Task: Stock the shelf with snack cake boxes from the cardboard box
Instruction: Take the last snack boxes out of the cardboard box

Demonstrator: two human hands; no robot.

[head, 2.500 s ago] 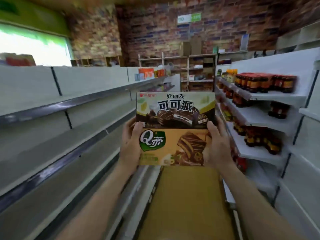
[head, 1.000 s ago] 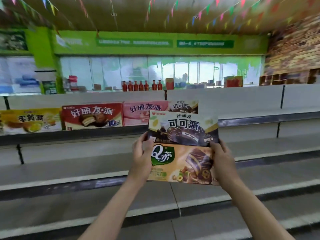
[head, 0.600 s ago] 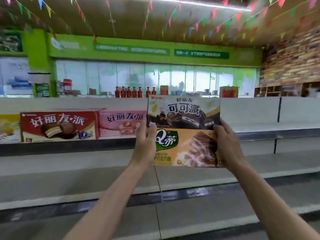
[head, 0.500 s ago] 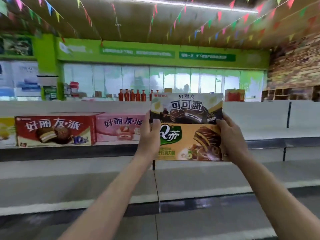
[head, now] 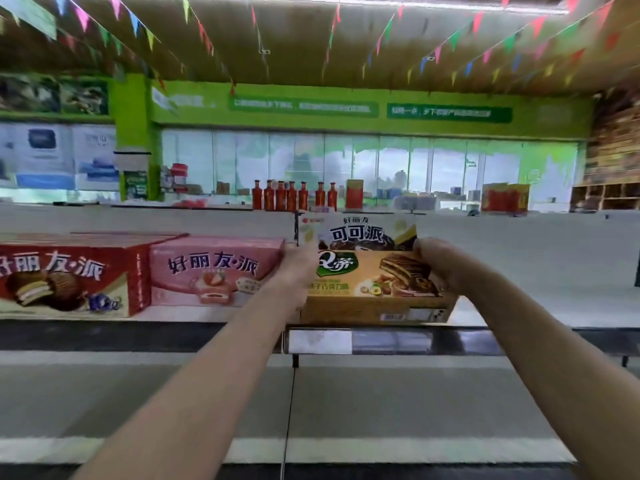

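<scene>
From my head camera, my left hand [head: 298,261] grips the left end and my right hand [head: 437,259] grips the right end of two stacked snack cake boxes: the orange box [head: 375,289] in front and below, and the cocoa pie box [head: 356,232] showing above and behind it at its 12 o'clock. Both hands are curled round the ends, the fingers mostly hidden behind the cardboard, so I cannot tell exactly how they lie. The pair sits at the front edge of the upper shelf [head: 540,306], and the orange box looks to be touching it or just short of touching; I cannot tell which. At 9 o'clock from the pair stands the pink box [head: 216,271], just beside my left hand, and further toward 9 o'clock the red box [head: 65,277]. The cardboard box is not in view. To do this step well, I judge I should keep the two boxes squeezed level, set the bottom flat on the shelf, then push straight back until the fronts line up with the pink box, closing the gap on the left without catching my left knuckles against it. Letting go unevenly could tip the rear box.
</scene>
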